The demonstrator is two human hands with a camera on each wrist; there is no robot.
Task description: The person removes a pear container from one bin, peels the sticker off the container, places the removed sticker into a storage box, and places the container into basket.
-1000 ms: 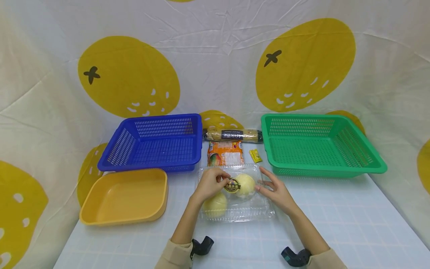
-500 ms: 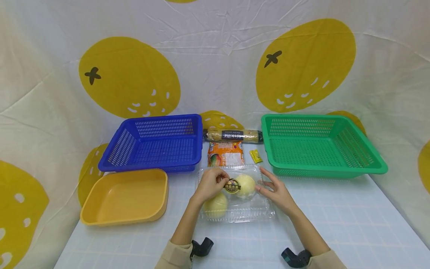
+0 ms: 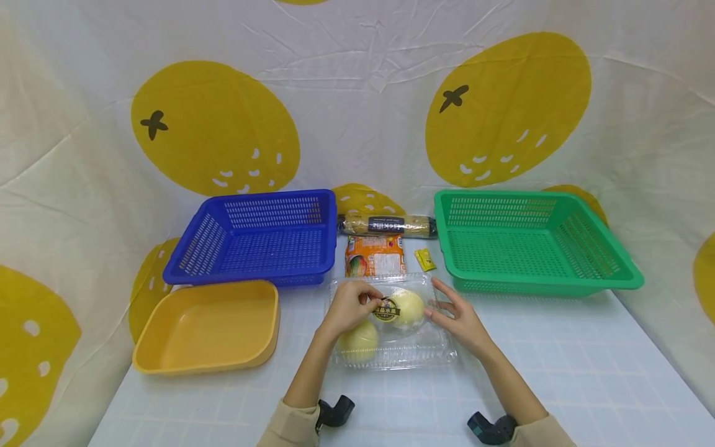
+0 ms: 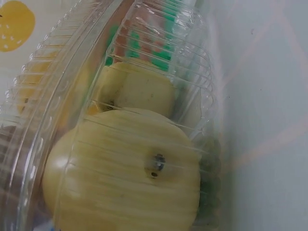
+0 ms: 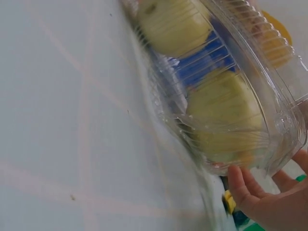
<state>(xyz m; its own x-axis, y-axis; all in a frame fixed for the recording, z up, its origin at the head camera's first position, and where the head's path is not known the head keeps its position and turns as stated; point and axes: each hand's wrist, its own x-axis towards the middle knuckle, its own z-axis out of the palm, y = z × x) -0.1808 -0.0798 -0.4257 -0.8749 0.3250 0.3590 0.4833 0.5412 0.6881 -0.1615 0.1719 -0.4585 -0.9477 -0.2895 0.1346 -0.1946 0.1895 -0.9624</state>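
Note:
A clear plastic clamshell box (image 3: 416,355) with a closed lid lies in front of the person. Two pale yellow round fruits are inside, one near the right hand (image 3: 410,305) and one at the front left (image 3: 357,343). Thumb and forefinger of my left hand (image 3: 350,307) pinch the left edge of a black-and-gold label (image 3: 386,310) on the lid. My right hand (image 3: 460,318) touches the box's right end with spread fingers, as the fingertips (image 5: 237,177) in the right wrist view show. The left wrist view shows a fruit (image 4: 120,178) through the box wall; the left hand is hidden there.
Behind the box lie an orange packet (image 3: 374,256), a small yellow sachet (image 3: 425,259) and a long noodle pack (image 3: 386,225). A blue basket (image 3: 251,277) and a yellow tub (image 3: 206,365) stand left, a green basket (image 3: 536,285) right.
Both hands and the box stay in nearly the same place. The left fingers shift only very slightly at the label's edge.

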